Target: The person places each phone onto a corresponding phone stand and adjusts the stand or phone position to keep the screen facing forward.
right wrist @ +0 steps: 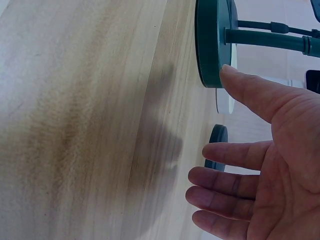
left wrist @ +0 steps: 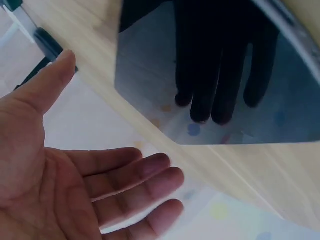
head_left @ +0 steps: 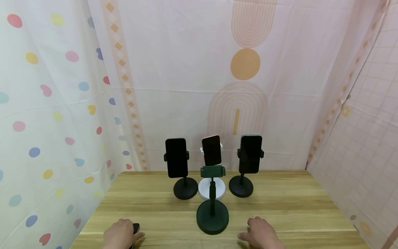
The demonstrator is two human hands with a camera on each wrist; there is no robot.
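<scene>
My left hand (head_left: pixel 120 234) hovers at the table's front left, fingers relaxed. Under it lies a phone (head_left: pixel 136 228), mostly hidden by the hand in the head view. The left wrist view shows that phone's dark glossy screen (left wrist: pixel 150 75), which mirrors the fingers; the palm holds nothing. My right hand (head_left: pixel 258 233) is over the front right of the table with its fingers loosely extended and nothing in them. Between the hands stands a dark green phone stand (head_left: pixel 212 218) with a holder (head_left: pixel 212 171) that carries no phone. The green base (right wrist: pixel 209 45) appears beyond the right thumb.
Behind the green stand are a black stand (head_left: pixel 185 188) with a phone (head_left: pixel 176 158), a white stand (head_left: pixel 219 188) with a tilted phone (head_left: pixel 212 150), and another black stand (head_left: pixel 241 186) with a phone (head_left: pixel 250 154). Patterned curtains (head_left: pixel 174 69) enclose the wooden table (head_left: pixel 149 193).
</scene>
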